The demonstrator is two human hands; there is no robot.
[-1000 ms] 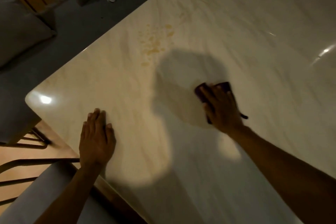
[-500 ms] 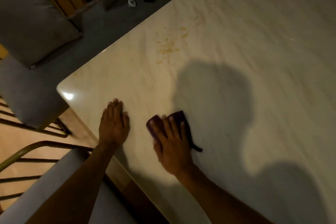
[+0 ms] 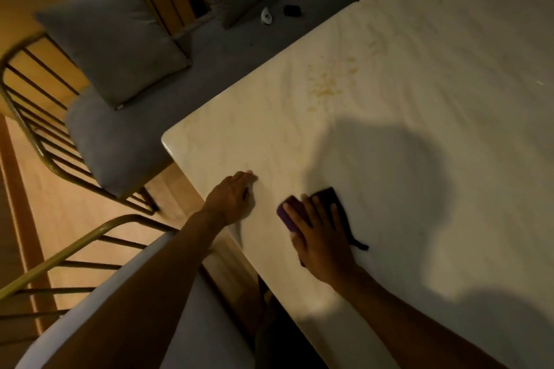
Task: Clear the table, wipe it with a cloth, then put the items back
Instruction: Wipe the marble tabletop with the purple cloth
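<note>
Right hand [image 3: 322, 244] presses flat, fingers spread, on the dark cloth [image 3: 328, 199]; left hand [image 3: 236, 198] rests open on the table [image 3: 419, 69]

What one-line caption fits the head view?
Right hand presses purple cloth on marble table; left hand rests beside.

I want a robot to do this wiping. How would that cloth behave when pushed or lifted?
Probably floppy: the cloth lies flat under the right hand, with a loose tail trailing. Likely light, since spread fingers alone hold it down. It may bunch unless pressed flat on the table.
</note>
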